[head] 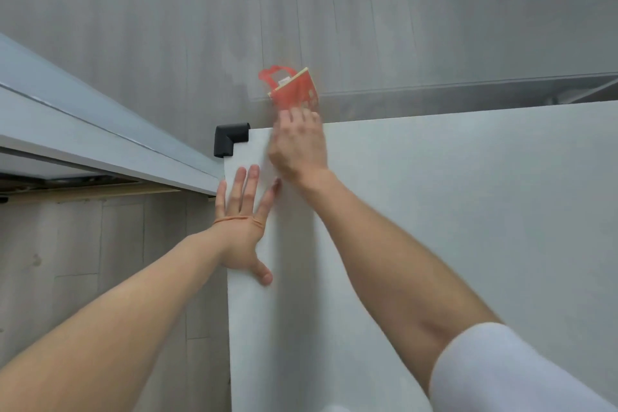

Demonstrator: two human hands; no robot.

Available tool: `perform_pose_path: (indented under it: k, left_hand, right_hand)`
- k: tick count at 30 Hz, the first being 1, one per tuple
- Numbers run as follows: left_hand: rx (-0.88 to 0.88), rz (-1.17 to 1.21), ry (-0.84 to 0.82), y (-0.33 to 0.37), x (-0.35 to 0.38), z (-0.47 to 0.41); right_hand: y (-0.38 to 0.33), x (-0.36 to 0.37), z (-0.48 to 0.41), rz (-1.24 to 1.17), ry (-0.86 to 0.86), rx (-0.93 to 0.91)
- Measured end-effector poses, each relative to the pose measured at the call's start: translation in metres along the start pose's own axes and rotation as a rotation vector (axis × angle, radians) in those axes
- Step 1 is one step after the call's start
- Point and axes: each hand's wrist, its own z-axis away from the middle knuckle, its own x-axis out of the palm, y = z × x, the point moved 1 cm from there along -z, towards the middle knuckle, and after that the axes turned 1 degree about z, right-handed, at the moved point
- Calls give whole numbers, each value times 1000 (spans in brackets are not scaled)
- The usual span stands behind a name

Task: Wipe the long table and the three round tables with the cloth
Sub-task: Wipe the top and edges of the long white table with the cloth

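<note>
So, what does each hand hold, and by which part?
The right hand has the red cloth by its near end at the table's far edge; blur hides the grip. The left hand lies flat, holding nothing.

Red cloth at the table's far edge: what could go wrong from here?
1. The red cloth juts past the far edge of the table; it may slip from the right hand and fall.
2. The right hand is motion-blurred, so a fast stroke could knock the black corner guard nearby.

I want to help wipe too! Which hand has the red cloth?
The right hand, on the red cloth at the far edge; the left hand lies flat, empty.
</note>
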Motion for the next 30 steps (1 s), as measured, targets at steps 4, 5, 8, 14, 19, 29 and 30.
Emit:
perform_pose_path:
  k: [4,5,8,14,19,29,30]
  left_hand:
    - [-21,-27,-9,1,4,-1]
    - [-22,-3,-9,2,3,0]
    - [-45,-17,-20,8,0,5]
    - [-91,-77,144,64,-18,-1]
    - [18,-159,71,144,-50,-37]
    - [104,-135,-66,199,-75,-68]
    - [102,-135,-80,200,-76,-68]
  right_hand:
    - [-19,-2,-7,-58,-127,-183]
    - [12,-13,-6,-54,-99,-201]
    - [151,-66,9,74,-35,-8]
    - [258,-104,19,178,118,404]
    - [121,-53,6,-38,-128,-99]
    - [385,-156,24,232,82,378]
    - [359,-146,19,218,108,377]
